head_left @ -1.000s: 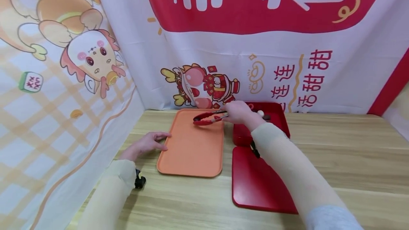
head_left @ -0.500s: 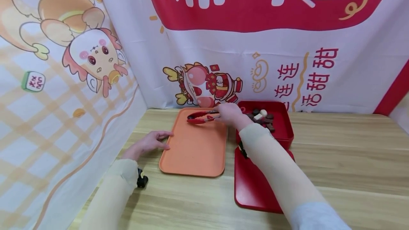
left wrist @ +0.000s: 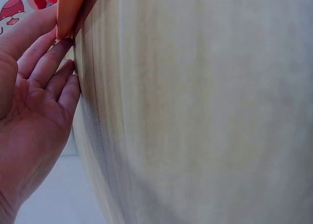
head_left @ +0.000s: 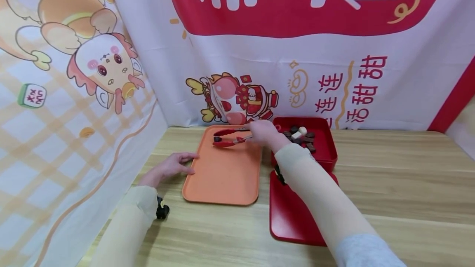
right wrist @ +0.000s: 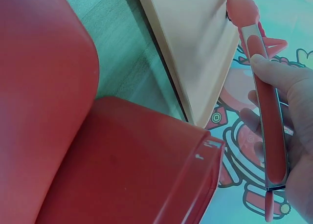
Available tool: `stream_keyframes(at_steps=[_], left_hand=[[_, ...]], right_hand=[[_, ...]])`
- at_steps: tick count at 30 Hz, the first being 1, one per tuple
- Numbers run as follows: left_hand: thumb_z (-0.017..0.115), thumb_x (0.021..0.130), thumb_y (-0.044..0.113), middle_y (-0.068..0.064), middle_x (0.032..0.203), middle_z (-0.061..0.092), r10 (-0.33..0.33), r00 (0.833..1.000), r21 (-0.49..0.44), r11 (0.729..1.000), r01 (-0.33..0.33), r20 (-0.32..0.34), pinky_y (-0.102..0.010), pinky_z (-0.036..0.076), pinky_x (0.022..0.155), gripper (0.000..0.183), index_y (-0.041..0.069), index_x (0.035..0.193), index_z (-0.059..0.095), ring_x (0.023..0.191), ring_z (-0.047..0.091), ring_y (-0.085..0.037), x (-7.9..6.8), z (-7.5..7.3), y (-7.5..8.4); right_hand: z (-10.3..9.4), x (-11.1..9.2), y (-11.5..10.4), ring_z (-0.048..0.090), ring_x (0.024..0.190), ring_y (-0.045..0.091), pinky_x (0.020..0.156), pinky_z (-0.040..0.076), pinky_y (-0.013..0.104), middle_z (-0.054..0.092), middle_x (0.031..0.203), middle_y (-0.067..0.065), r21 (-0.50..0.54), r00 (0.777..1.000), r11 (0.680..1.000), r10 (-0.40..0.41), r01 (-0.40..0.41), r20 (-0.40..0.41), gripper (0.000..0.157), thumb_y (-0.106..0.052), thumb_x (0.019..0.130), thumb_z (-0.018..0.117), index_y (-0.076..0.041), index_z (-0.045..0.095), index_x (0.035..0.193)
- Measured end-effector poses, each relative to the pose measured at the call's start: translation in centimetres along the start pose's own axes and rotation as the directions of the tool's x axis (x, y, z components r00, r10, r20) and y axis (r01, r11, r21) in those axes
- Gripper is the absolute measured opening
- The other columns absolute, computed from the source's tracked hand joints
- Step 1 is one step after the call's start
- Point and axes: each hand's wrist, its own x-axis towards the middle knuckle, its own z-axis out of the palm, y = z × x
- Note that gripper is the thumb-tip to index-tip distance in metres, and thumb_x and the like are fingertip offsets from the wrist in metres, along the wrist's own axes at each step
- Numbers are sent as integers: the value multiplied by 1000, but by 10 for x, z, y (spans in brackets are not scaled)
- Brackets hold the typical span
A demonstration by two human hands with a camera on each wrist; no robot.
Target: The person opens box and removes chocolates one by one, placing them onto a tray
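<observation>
My right hand (head_left: pixel 262 133) grips a pair of red-and-metal tongs (head_left: pixel 241 139) above the far part of the orange tray (head_left: pixel 222 176). Between the tongs' parted red tips is a small dark piece (head_left: pixel 217 139); whether they touch it on both sides is hard to tell. In the right wrist view, the thumb lies along the tongs' red handle (right wrist: pixel 268 116), fingers behind it. My left hand (head_left: pixel 172 166) rests against the tray's left edge. Its fingers (left wrist: pixel 51 62) are fairly straight where they meet the rim in the left wrist view.
Right of the tray stands a red box (head_left: pixel 330 141) holding several dark brown and white pieces (head_left: pixel 309 139). A red lid (head_left: pixel 293 217) lies in front of it, partly under my right forearm. Printed cloth (head_left: pixel 167 73) hangs behind and left of the wooden table (head_left: pixel 389 176).
My right hand and the tongs have moved left over the tray. The tongs' tips have spread apart, baring the dark piece. More of the box's contents shows. My left hand stays at the tray edge.
</observation>
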Motion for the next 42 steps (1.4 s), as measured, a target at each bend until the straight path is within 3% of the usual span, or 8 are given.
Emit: stream_keyframes(at_steps=[9,20,26,36,42], left_hand=[[77,79,2,-23,147,39,0,1000,-10,1000,0,-3,-46,29,111,66,-1,139,50,138,30,-37,1,1,-1],[75,81,0,-25,147,37,20,1000,-14,1000,-20,12,-47,29,110,64,-4,139,48,138,30,-39,-1,0,2],[75,81,0,-25,147,37,14,1000,-11,1000,-14,6,-48,28,111,64,-3,139,48,139,29,-39,0,0,1],[75,81,0,-25,147,37,12,1000,-11,1000,-12,6,-48,26,112,64,-4,139,48,139,28,-39,-1,1,0],[76,81,2,-24,147,38,7,1000,6,1000,-7,2,-47,28,111,64,-2,139,49,139,30,-38,0,1,0]], right_hand=[[-7,-4,-2,55,113,24,101,43,46,61,130,6,14,999,1000,26,-27,29,60,-33,85,75,-20,55,140],[-14,-12,1,56,114,24,98,46,44,60,132,6,-51,999,997,-53,53,6,63,-36,84,76,-20,54,141],[-15,-12,-2,57,105,20,94,48,40,64,125,5,-47,996,995,-86,86,4,58,-35,84,76,-20,58,137],[-9,-7,-5,57,107,22,96,47,41,63,125,6,-35,999,999,-24,24,21,61,-34,85,76,-19,55,140],[-6,-2,-4,55,113,25,100,44,44,60,130,8,24,999,999,21,-23,45,62,-33,87,74,-16,52,142]])
